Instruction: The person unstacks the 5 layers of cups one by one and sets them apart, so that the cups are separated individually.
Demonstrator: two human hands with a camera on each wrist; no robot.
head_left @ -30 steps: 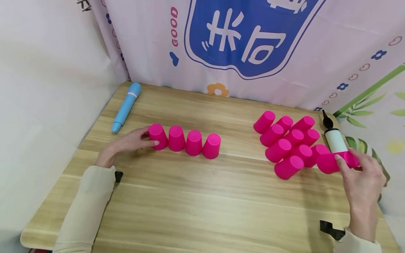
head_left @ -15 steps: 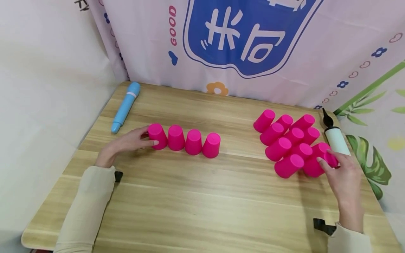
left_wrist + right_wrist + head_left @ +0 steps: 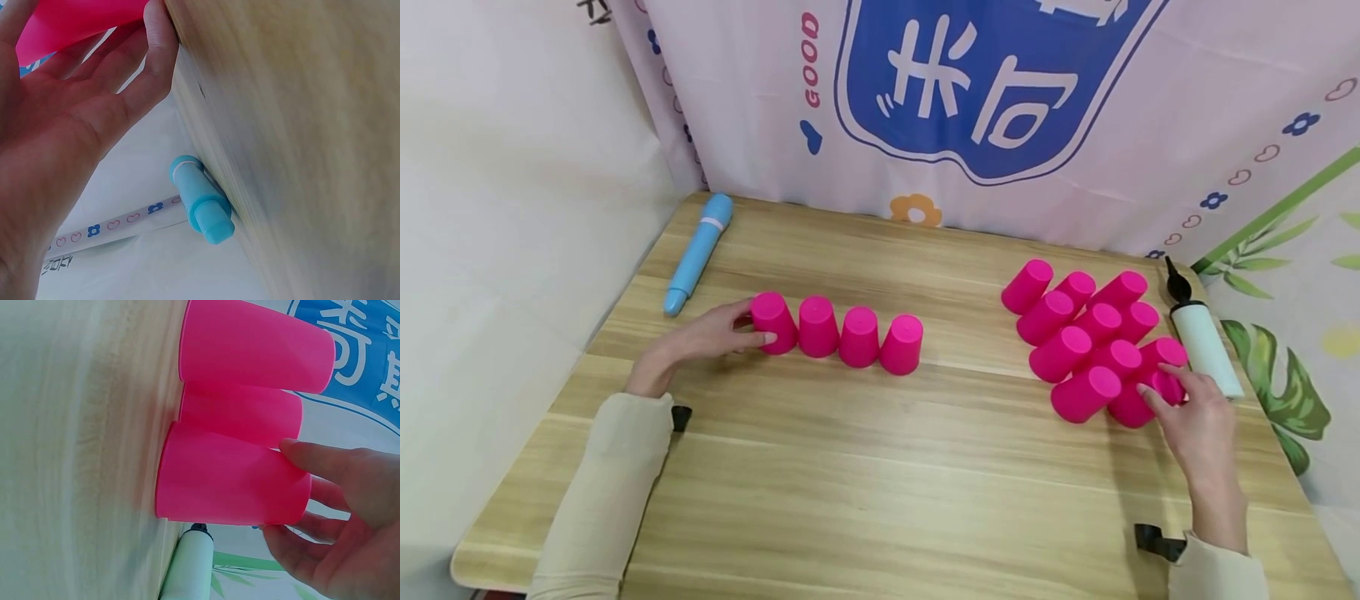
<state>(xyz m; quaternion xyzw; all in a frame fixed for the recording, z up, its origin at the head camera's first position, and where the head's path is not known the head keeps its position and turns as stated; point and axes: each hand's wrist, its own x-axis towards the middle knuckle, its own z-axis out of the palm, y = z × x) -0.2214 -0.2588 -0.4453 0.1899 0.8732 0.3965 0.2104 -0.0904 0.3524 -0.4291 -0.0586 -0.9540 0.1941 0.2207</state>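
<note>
Starting at the right hand (image 3: pixel 1198 417), we find its fingers and thumb curled round a pink cup (image 3: pixel 1138 404) at the near right edge of the cup cluster (image 3: pixel 1086 333). The right wrist view confirms the grip: fingertips (image 3: pixel 312 456) on the closed base end, the rim seated flat on the tabletop (image 3: pixel 880 492). A second ago we saw this cup held further right, in front of the white pump (image 3: pixel 1202 342); it now stands touching its neighbours, and the pump shows in full. We judge the cup set down among the group, the hand not yet released.

The left hand (image 3: pixel 700 337) has not moved across the frames. Its fingers lie fairly straight against the end cup (image 3: pixel 772 321) of a row of four (image 3: pixel 838 333), steadying rather than clasping; the left wrist view shows a relaxed palm (image 3: pixel 56 119) beside the pink wall.

All cups are inverted, tapered, smooth matte plastic of one uniform magenta. In the row they stand side by side, touching. The cluster is tightly packed in slanting ranks.

The tabletop is pale wood-grain laminate with rounded corners. A light blue cylindrical pen-like item (image 3: pixel 698 252) lies at the far left corner, well apart from the cups. A printed fabric backdrop (image 3: pixel 1000 100) hangs behind.
</note>
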